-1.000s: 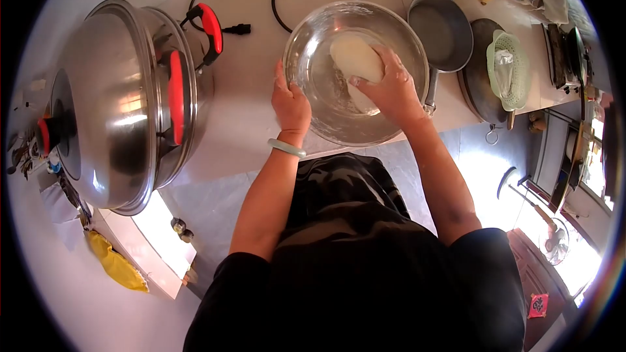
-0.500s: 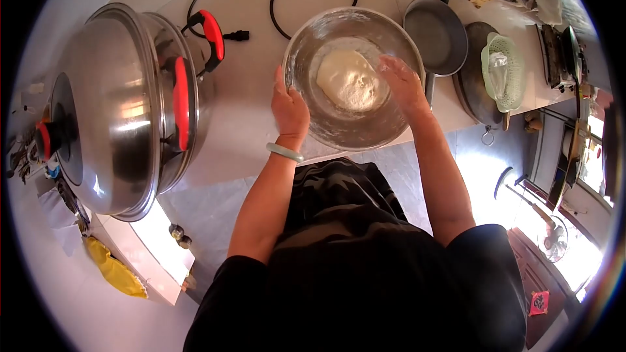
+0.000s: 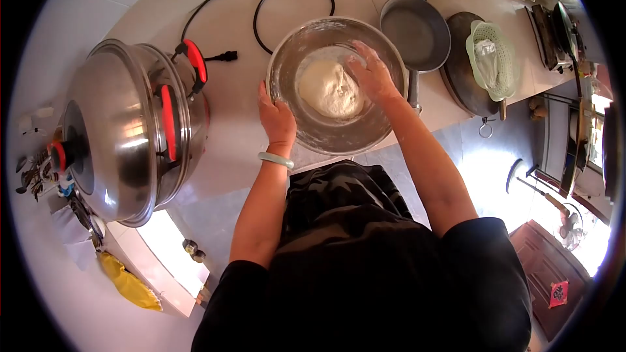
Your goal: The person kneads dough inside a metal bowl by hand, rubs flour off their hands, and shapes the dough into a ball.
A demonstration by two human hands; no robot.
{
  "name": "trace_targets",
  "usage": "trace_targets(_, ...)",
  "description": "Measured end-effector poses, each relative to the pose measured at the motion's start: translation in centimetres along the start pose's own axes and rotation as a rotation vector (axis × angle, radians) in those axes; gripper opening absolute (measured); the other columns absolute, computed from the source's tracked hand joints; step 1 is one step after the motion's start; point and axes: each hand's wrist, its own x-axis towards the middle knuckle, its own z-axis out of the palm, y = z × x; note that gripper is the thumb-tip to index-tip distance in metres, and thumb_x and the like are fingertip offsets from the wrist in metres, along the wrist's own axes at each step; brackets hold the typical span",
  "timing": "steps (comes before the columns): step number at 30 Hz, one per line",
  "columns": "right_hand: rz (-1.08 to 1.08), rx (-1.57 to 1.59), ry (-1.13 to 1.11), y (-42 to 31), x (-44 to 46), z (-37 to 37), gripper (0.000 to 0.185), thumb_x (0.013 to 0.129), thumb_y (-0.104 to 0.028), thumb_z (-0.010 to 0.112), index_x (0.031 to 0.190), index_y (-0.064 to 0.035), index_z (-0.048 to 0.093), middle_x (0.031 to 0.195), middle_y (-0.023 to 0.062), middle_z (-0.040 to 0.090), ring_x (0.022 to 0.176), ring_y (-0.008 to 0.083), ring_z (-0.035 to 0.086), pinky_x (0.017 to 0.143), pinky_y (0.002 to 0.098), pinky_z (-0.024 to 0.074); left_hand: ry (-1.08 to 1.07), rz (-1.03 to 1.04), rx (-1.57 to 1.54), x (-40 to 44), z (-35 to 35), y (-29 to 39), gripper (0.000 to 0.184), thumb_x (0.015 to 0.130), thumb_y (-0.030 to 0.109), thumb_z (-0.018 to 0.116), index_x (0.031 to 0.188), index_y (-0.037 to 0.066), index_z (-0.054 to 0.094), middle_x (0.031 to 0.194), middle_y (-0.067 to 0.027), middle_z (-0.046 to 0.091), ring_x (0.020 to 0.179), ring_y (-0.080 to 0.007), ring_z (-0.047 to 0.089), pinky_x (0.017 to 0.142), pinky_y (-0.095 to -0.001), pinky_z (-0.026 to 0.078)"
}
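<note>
A wide metal bowl (image 3: pixel 326 137) dusted with flour stands near the counter's front edge. Inside it lies a pale, rounded lump of dough (image 3: pixel 324 88) with loose flour on its right side. My left hand (image 3: pixel 278 120) grips the bowl's left wall, thumb toward the rim; a light bangle circles that wrist. Over the right part of the bowl is my right hand (image 3: pixel 375 77), its floury fingers stretched out and apart beside the dough's right edge. Whether the fingertips touch the dough is hard to see.
A large lidded steel pot (image 3: pixel 117 133) with red handles stands left. Behind the bowl loops a black power cord (image 3: pixel 257 23). To the right are a grey pan (image 3: pixel 416 32), a dark round board (image 3: pixel 460 81) and a green strainer basket (image 3: pixel 505 68).
My right hand has moved farther over the bowl, toward its far side, with fingers more spread. My left hand keeps its hold on the bowl. The whole view has shifted slightly.
</note>
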Motion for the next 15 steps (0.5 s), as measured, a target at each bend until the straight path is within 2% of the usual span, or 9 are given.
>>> trace_targets(1, -0.013, 0.008, -0.012, -0.4, 0.4, 0.3, 0.052, 0.095, -0.036, 0.057, 0.141, -0.0116, 0.049, 0.148, 0.0201, 0.043, 0.137, 0.0313, 0.042, 0.108, 0.0418, 0.0396, -0.043, -0.033, -0.028, 0.2, -0.1, 0.2, 0.056, 0.09, 0.002, 0.044, 0.144, -0.006, 0.034, 0.138, -0.0269, 0.047, 0.128, -0.0403, 0.047, 0.109, -0.0436, 0.037)
trace_targets(3, -0.293, -0.363, -0.285, 2.9, 1.0, 1.3, 0.05, 0.097, -0.036, 0.055, 0.14, -0.0106, 0.051, 0.147, 0.0207, 0.044, 0.135, 0.033, 0.043, 0.11, 0.0417, 0.0376, -0.113, -0.1, -0.08, 0.4, -0.7, 0.8, 0.057, 0.09, 0.005, 0.047, 0.145, -0.006, 0.033, 0.139, -0.028, 0.046, 0.129, -0.0411, 0.046, 0.109, -0.0433, 0.036)
trace_targets(4, -0.315, -0.427, -0.302, 2.0, -0.4, 1.1, 0.049, 0.097, -0.035, 0.055, 0.139, -0.0089, 0.051, 0.146, 0.0211, 0.045, 0.135, 0.0335, 0.044, 0.11, 0.0419, 0.0373, -0.082, -0.087, -0.023, 0.2, -0.5, 0.9, 0.058, 0.091, 0.007, 0.048, 0.145, -0.006, 0.033, 0.139, -0.0285, 0.046, 0.13, -0.0413, 0.045, 0.11, -0.0431, 0.036)
trace_targets(6, -0.269, -0.336, -0.236, -0.5, -1.3, 0.1, 0.047, 0.097, -0.032, 0.056, 0.135, -0.0052, 0.053, 0.143, 0.0216, 0.048, 0.134, 0.034, 0.044, 0.109, 0.0426, 0.0376, 0.012, -0.073, 0.1, 0.0, -0.4, 0.4, 0.06, 0.091, 0.011, 0.052, 0.145, -0.006, 0.033, 0.141, -0.0294, 0.045, 0.131, -0.0417, 0.044, 0.111, -0.0428, 0.035)
trace_targets(7, -0.17, -0.18, -0.159, -1.3, -2.0, -1.0, 0.045, 0.097, -0.031, 0.057, 0.133, -0.0032, 0.055, 0.141, 0.0216, 0.05, 0.133, 0.034, 0.045, 0.109, 0.0431, 0.0382, 0.033, -0.095, 0.085, -0.3, -1.4, 0.1, 0.061, 0.091, 0.013, 0.054, 0.145, -0.006, 0.034, 0.141, -0.0294, 0.044, 0.132, -0.0416, 0.043, 0.111, -0.0427, 0.034)
trace_targets(9, -0.245, -0.152, -0.088, -1.4, -4.6, -3.9, 0.041, 0.097, -0.026, 0.058, 0.13, -0.0021, 0.057, 0.135, 0.0201, 0.054, 0.127, 0.0319, 0.052, 0.103, 0.0411, 0.0435, 0.036, -0.129, 0.027, -1.2, -1.8, 0.2, 0.063, 0.091, 0.016, 0.058, 0.145, -0.006, 0.034, 0.143, -0.0295, 0.044, 0.133, -0.0415, 0.042, 0.112, -0.0424, 0.033)
trace_targets(10, -0.189, -0.095, -0.112, -0.6, -6.4, -5.0, 0.039, 0.097, -0.025, 0.057, 0.128, -0.0017, 0.057, 0.128, 0.0189, 0.058, 0.121, 0.03, 0.057, 0.099, 0.039, 0.0457, 0.026, -0.213, -0.068, -1.6, -2.2, 0.2, 0.062, 0.092, 0.016, 0.059, 0.145, -0.005, 0.035, 0.143, -0.0279, 0.044, 0.137, -0.0362, 0.041, 0.114, -0.0408, 0.032)
trace_targets(13, -0.142, 0.064, -0.107, 4.5, -12.1, -7.0, 0.03, 0.097, -0.02, 0.057, 0.118, 0.0001, 0.06, 0.107, 0.0145, 0.067, 0.1, 0.0222, 0.065, 0.087, 0.033, 0.0507, -0.131, -0.24, -0.256, -5.1, -4.9, -0.6, 0.058, 0.094, 0.013, 0.058, 0.145, -0.004, 0.036, 0.143, -0.0263, 0.045, 0.137, -0.0318, 0.042, 0.112, -0.0387, 0.035)
trace_targets(15, 0.184, 0.336, -0.182, 6.9, -15.0, -7.6, 0.029, 0.099, -0.025, 0.057, 0.114, -0.0012, 0.061, 0.101, 0.0096, 0.066, 0.094, 0.0212, 0.065, 0.083, 0.0334, 0.0517, -0.22, -0.235, -0.16, -7.6, -8.1, 1.6, 0.056, 0.094, 0.011, 0.058, 0.145, -0.003, 0.037, 0.14, -0.0254, 0.048, 0.134, -0.0304, 0.046, 0.109, -0.0372, 0.038)
